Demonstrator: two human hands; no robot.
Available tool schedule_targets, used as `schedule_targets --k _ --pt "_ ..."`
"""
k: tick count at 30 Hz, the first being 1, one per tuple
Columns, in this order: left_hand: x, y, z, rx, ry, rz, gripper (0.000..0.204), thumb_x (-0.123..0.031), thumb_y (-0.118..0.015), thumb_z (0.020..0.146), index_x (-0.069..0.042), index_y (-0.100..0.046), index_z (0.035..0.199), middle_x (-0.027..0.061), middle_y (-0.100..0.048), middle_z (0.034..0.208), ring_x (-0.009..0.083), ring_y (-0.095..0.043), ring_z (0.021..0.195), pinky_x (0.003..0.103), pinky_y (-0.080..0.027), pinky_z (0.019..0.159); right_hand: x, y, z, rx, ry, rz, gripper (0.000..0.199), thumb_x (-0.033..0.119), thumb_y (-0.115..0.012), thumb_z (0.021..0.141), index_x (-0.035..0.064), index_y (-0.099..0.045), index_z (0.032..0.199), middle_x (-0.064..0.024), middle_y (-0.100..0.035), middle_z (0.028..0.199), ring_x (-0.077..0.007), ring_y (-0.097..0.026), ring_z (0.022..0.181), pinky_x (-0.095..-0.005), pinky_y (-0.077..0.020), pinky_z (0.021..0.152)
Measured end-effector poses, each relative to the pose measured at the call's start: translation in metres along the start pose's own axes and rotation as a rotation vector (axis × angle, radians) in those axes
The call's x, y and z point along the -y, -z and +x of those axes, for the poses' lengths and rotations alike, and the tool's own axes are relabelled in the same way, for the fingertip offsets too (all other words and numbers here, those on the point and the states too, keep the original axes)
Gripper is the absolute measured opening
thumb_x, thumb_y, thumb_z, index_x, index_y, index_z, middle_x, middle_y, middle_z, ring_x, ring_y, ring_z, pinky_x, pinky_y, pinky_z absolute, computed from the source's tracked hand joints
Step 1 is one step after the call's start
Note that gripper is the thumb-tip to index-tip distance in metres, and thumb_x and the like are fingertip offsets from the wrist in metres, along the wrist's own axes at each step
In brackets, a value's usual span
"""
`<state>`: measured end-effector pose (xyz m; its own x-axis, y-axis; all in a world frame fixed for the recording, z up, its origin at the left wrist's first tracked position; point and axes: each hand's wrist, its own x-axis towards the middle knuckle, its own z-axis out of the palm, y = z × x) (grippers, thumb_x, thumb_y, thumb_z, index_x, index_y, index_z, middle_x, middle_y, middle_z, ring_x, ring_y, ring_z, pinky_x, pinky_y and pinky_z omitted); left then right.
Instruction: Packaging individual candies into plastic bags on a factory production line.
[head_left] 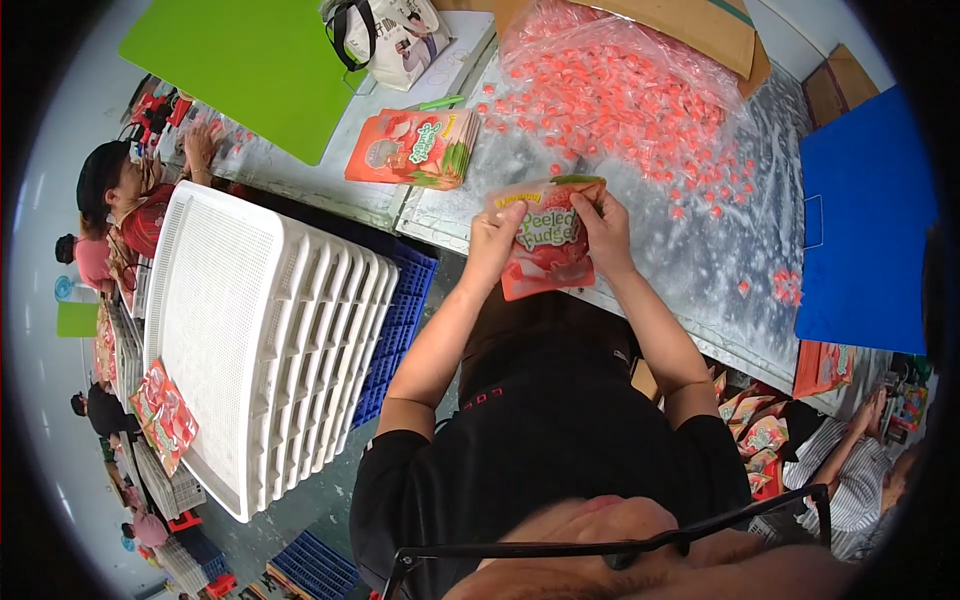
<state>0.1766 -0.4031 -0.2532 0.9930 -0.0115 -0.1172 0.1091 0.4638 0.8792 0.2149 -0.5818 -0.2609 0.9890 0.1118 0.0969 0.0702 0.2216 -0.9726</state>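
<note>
Above the near edge of the metal table (690, 270), a red printed pouch (548, 262) is held upright between my two hands. My left hand (492, 242) grips its left side, thumb on the front. At its upper right corner my right hand (608, 232) is closed with the thumb over the edge. Whether the pouch's top is sealed cannot be seen. A pile of similar pouches (385, 150) lies flat on the table beyond my left hand. Past my right hand spread many small, clear-wrapped red candies (610, 120), partly under a clear plastic liner.
Stacked white trays (215, 270) stand at my left, one pouch (163, 415) on top. A green panel (250, 70), tote bag (400, 40), cardboard box (700, 35) and blue panel (868, 230) border the table. Other people sit at both sides.
</note>
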Motion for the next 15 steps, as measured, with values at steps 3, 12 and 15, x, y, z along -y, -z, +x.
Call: schedule_targets --k 3,12,15 --pt "0.052 0.020 0.006 -0.279 -0.252 0.601 0.032 -0.023 -0.058 0.099 0.006 -0.067 0.089 0.0082 -0.065 0.067 0.0099 -0.052 0.063 0.032 -0.045 0.057 -0.020 0.000 0.002 -0.071 0.016 0.071 0.012 0.011 -0.061 0.096 0.0006 -0.065 0.101 0.0003 -0.064 0.096 -0.0053 -0.056 0.087 -0.0224 -0.0451 0.080" --pt "0.055 0.026 0.009 -0.301 -0.292 0.452 0.029 -0.020 -0.059 0.098 0.007 -0.069 0.091 0.0077 -0.068 0.076 0.0086 -0.054 0.069 0.028 -0.047 0.065 -0.032 -0.008 -0.008 -0.181 -0.048 0.158 0.013 0.013 -0.061 0.096 0.0018 -0.065 0.100 0.0011 -0.064 0.094 -0.0058 -0.055 0.086 -0.0229 -0.0450 0.079" --pt "0.031 0.016 0.005 -0.173 -0.144 0.231 0.022 -0.015 -0.065 0.094 0.006 -0.071 0.094 0.0064 -0.071 0.086 0.0098 -0.060 0.076 0.027 -0.050 0.070 -0.034 -0.001 -0.012 -0.122 -0.066 0.071 0.015 0.014 -0.065 0.094 0.0008 -0.065 0.100 0.0009 -0.065 0.094 -0.0056 -0.057 0.084 -0.0225 -0.0458 0.078"
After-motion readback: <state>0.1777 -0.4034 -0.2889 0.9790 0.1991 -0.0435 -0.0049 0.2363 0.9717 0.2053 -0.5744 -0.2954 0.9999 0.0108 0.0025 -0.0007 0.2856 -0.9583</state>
